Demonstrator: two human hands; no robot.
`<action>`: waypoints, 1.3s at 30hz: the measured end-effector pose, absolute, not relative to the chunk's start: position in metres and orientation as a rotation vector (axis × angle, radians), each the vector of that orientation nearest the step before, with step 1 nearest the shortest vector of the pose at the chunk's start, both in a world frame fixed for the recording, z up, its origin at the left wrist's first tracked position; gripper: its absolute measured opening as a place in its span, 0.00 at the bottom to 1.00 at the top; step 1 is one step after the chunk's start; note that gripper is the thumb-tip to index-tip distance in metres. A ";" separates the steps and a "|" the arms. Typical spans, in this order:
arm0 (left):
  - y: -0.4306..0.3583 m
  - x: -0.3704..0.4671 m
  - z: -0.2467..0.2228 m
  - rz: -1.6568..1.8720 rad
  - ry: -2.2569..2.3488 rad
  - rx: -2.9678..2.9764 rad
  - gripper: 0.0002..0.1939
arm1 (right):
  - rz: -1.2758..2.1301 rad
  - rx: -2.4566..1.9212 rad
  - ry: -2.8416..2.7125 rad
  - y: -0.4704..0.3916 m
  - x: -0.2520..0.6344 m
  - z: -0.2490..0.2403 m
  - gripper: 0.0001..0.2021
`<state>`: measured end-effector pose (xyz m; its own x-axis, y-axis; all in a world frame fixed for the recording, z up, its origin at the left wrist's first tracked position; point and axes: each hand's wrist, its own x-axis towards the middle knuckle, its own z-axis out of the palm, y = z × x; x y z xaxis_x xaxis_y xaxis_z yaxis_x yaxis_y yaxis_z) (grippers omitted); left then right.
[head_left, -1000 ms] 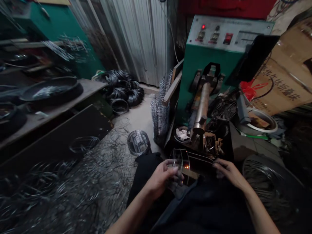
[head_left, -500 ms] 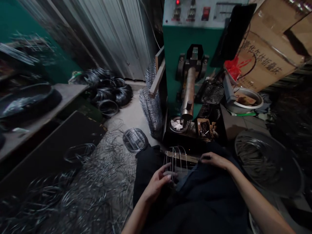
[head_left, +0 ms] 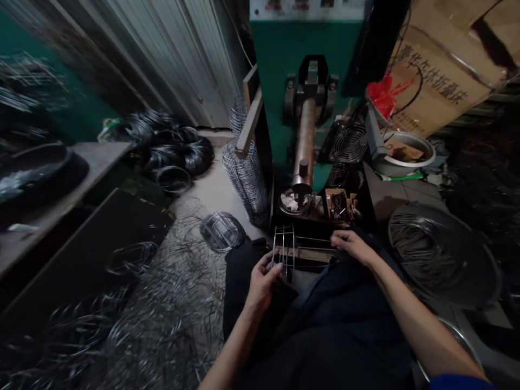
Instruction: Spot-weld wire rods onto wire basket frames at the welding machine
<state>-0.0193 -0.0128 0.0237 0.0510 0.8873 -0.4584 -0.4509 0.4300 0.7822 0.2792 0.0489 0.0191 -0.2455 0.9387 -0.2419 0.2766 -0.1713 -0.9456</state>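
My left hand (head_left: 262,279) is closed around the lower left edge of a small wire frame (head_left: 288,246), made of thin shiny rods crossed by curved ones. My right hand (head_left: 352,246) pinches a thin wire (head_left: 314,238) that runs leftward to the frame. Another thin wire lies lower down, toward the same hand; where it ends is hidden. Both hands are above my dark-clothed lap (head_left: 337,325), in front of a green machine (head_left: 272,70). The machine's metal arm (head_left: 305,143) points down toward the frame, apart from it.
A tall stack of wire grids (head_left: 246,179) leans left of the machine. Round wire grids (head_left: 222,232) lie on the floor near loose wire scraps (head_left: 154,303). Coils of wire (head_left: 179,149) sit behind. At right are a dark basin (head_left: 467,271) of short rods and a white pot (head_left: 426,157).
My left hand has raised and turned the wire frame more upright. My right hand has moved slightly up, and a wire now stretches between it and the frame. The view has tilted down.
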 end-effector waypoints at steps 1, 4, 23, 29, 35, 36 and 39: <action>-0.009 -0.017 0.026 1.094 1.093 0.513 0.39 | 1.391 -1.429 -1.496 0.053 0.275 0.023 0.28; 0.002 -0.009 0.029 1.132 1.066 0.575 0.38 | 1.222 -1.431 -1.458 0.067 0.266 0.035 0.29; 0.048 0.016 0.030 1.309 0.881 0.636 0.34 | 1.048 -1.447 -1.531 0.133 0.275 0.053 0.28; 0.055 0.020 0.028 1.294 0.868 0.606 0.36 | 1.016 -1.464 -1.562 0.139 0.276 0.062 0.30; 0.061 0.023 0.027 1.292 0.886 0.595 0.36 | 1.051 -1.483 -1.543 0.141 0.277 0.063 0.30; 0.062 0.023 0.026 1.291 0.886 0.592 0.36 | 1.054 -1.482 -1.536 0.142 0.277 0.062 0.29; 0.063 0.023 0.025 1.285 0.879 0.599 0.36 | 1.042 -1.480 -1.515 0.144 0.278 0.061 0.29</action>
